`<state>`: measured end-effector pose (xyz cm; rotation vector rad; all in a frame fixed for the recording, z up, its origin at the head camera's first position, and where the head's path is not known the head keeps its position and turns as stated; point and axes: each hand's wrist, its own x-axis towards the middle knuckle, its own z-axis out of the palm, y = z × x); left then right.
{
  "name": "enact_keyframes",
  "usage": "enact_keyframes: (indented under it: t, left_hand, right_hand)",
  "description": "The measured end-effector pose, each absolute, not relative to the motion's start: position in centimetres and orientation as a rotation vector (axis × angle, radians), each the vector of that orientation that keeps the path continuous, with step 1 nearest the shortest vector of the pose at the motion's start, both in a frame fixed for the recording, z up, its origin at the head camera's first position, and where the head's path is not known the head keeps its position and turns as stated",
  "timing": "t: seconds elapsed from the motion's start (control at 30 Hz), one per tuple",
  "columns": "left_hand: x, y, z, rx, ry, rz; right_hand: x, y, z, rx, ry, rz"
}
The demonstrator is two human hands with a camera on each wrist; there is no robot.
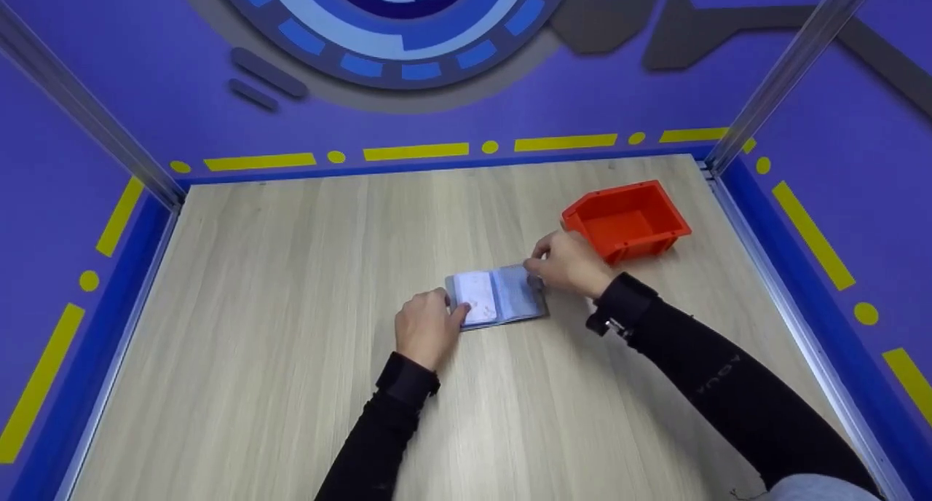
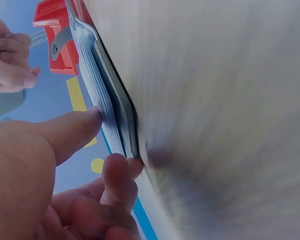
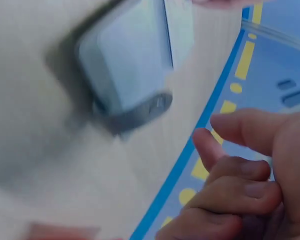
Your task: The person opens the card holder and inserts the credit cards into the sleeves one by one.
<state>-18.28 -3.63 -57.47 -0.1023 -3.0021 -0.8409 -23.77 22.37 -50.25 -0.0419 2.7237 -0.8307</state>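
Note:
A small grey card holder (image 1: 518, 297) lies spread open on the wooden table, its clear and whitish sleeves facing up. The left hand (image 1: 426, 325) pinches its left edge; in the left wrist view the thumb (image 2: 80, 127) rests on the stacked sleeves and the fingertips sit at the cover's underside. Just above the right edge hovers the right hand (image 1: 571, 264), fingers loosely curled. The right wrist view shows this hand (image 3: 240, 175) apart from the holder, with nothing between thumb and fingers. A grey snap strap (image 3: 140, 112) sticks out from the holder's edge.
An orange-red plastic bin (image 1: 644, 246) stands behind the right hand, close to the table's right side. Blue-purple panels (image 1: 408, 133) with yellow marks wall the table (image 1: 291, 326) at the back and both sides. Metal posts (image 1: 794, 68) rise at the back corners.

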Motion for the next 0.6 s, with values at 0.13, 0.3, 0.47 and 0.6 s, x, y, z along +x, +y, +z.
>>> enact_keyframes:
  t: [0.13,0.3,0.47,0.6]
  left_hand:
    - [-18.4,-3.7,-57.4,-0.088,-3.011,-0.844]
    - [-18.4,-3.8,-57.4,-0.085,-3.009,-0.836]
    - [-18.2,-3.7,-57.3,-0.096,-2.989,-0.837]
    - [-18.2,-3.6,-57.3,-0.101,-2.991,-0.843]
  right_hand:
    - [-23.6,23.6,-50.2,0.011,2.678,-0.79]
    - [-23.3,24.1,-51.4,0.012,2.632,-0.7]
    - [-23.0,24.0,-52.9,-0.023,2.602,-0.649]
    - [-23.0,24.1,-53.5,-0.003,2.611,-0.658]
